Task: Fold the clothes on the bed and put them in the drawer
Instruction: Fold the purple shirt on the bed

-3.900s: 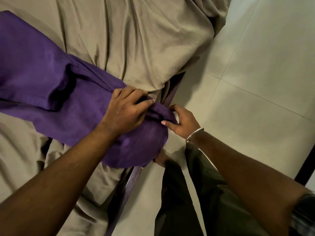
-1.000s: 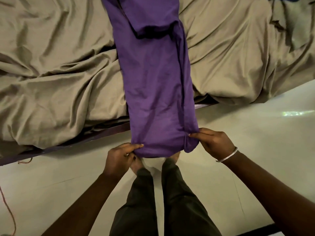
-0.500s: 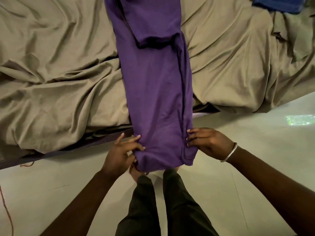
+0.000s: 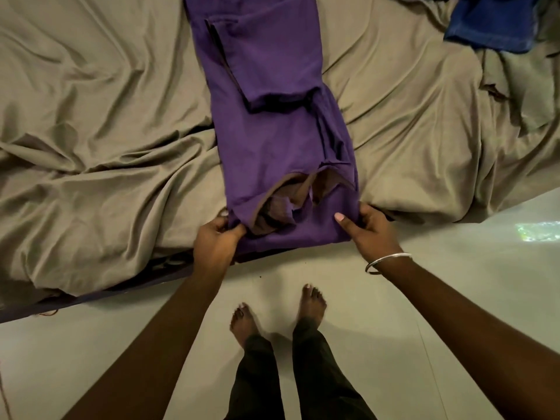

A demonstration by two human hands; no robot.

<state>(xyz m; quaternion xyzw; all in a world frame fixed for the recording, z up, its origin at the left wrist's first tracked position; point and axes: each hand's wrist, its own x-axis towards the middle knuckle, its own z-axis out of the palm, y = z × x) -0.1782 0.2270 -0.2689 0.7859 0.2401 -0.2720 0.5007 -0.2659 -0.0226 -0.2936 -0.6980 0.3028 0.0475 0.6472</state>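
We pinch the near corners of the purple shirt (image 4: 272,137) with our left hand (image 4: 215,241) and right hand (image 4: 368,230), at the bed (image 4: 100,140) edge.

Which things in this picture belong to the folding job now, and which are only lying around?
Part of the job:
- purple garment, lying in a long strip on the bed
- left hand, gripping its near left corner
- right hand, pinching its near right corner

Just lying about:
- blue cloth, at the far right of the bed
- beige bedsheet, rumpled under everything
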